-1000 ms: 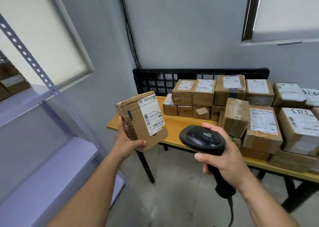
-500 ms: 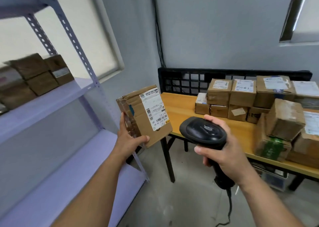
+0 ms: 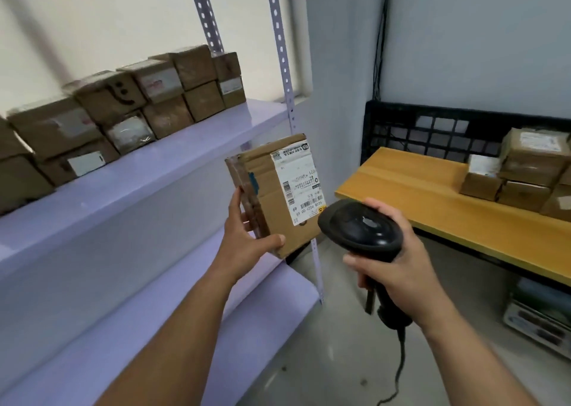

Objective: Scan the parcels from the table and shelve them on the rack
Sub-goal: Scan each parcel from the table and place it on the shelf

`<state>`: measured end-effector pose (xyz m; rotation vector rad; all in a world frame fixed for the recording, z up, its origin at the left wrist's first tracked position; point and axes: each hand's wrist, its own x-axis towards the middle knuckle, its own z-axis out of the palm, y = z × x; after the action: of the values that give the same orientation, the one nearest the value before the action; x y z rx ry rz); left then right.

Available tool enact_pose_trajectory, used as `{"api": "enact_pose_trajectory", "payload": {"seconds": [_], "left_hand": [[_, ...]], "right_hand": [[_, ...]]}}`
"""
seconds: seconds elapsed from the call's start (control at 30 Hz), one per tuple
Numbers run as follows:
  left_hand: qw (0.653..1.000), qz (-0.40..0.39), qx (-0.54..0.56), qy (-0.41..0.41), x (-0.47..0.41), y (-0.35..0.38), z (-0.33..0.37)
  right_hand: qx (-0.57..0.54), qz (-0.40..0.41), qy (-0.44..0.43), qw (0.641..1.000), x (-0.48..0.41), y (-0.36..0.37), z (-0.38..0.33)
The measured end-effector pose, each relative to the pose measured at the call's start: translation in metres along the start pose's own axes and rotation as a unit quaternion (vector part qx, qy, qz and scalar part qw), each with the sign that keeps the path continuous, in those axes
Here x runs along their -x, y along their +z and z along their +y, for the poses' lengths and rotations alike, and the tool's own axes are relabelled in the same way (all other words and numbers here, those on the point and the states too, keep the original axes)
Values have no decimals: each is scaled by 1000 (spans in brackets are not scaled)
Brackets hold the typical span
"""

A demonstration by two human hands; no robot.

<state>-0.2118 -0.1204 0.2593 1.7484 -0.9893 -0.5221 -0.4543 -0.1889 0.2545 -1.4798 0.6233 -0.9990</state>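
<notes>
My left hand grips a brown cardboard parcel by its lower left corner, its white shipping label facing me. The parcel hangs in front of the lilac rack's corner post, below the middle shelf's edge. My right hand holds a black corded barcode scanner by its handle, its head just right of the parcel's lower edge. Several brown parcels stand stacked along the back of the middle shelf. More parcels sit on the yellow table at the right.
A black plastic crate stands on edge behind the table against the grey wall. The rack's lower shelf is bare. A device sits on the floor under the table. The scanner's cable trails down to the concrete floor.
My view has swung left from the table to the rack, so the shelved parcels now fill the left. Both hands moved along, still holding the parcel and the scanner.
</notes>
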Motion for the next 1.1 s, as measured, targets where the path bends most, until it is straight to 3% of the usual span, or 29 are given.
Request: {"api": "enact_pose_trajectory", "payload": {"seconds": [0.6, 0.93, 1.1], "left_hand": [[974, 222, -26, -26, 82, -132, -9], [942, 334, 2, -16, 118, -225, -7], [928, 372, 0, -17, 125, -299, -4]], "right_hand": [[-14, -187, -38, 981, -23, 107, -20], [-6, -237, -61, 970, -15, 168, -45], [-12, -250, -82, 965, -15, 233, -59]]}}
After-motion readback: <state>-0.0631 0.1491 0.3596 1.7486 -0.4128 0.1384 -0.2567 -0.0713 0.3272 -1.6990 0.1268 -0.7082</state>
